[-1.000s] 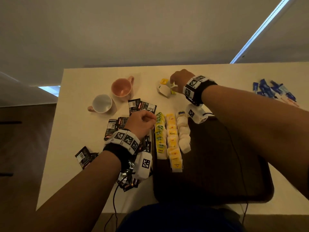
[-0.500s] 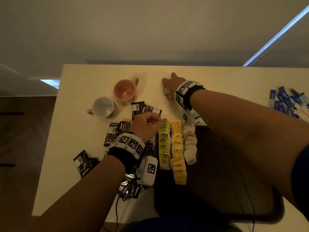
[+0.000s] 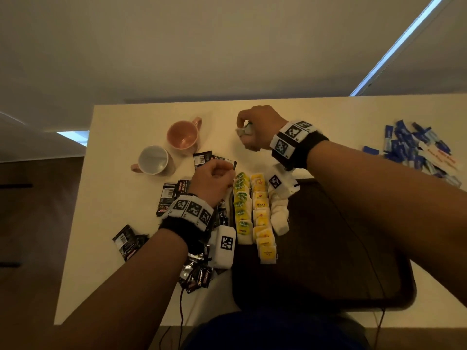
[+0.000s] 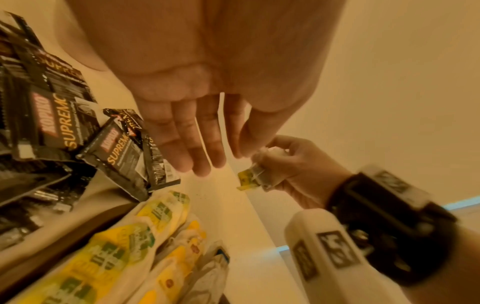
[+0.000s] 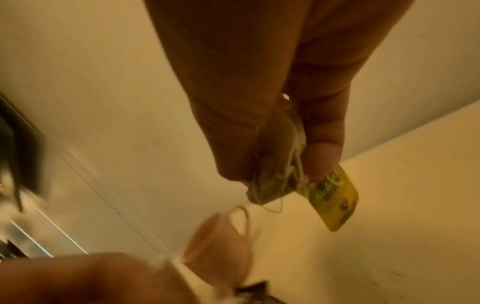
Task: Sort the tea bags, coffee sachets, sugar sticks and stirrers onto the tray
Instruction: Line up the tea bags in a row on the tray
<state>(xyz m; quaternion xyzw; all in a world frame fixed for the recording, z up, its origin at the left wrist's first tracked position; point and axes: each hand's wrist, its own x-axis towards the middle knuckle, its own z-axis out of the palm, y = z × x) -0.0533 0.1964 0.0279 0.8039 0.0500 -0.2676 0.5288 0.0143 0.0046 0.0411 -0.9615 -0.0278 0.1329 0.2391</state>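
The table [image 3: 121,223] runs off the right edge, and the dark tray [image 3: 328,261] is partly covered by the right forearm, its near edge lost in shadow. 3 rows of tea bags [image 3: 260,213] lie along the tray's left side. Black coffee sachets [image 3: 174,195] on the table are partly hidden under the left hand [image 3: 212,183], which hovers above the rows' far end; its fingers look curled from the head view, nearly straight and empty from the wrist. Right hand [image 3: 257,127], raised beyond the tray, pinches 1 tea bag [image 5: 275,185], blurred, yellow tag dangling.
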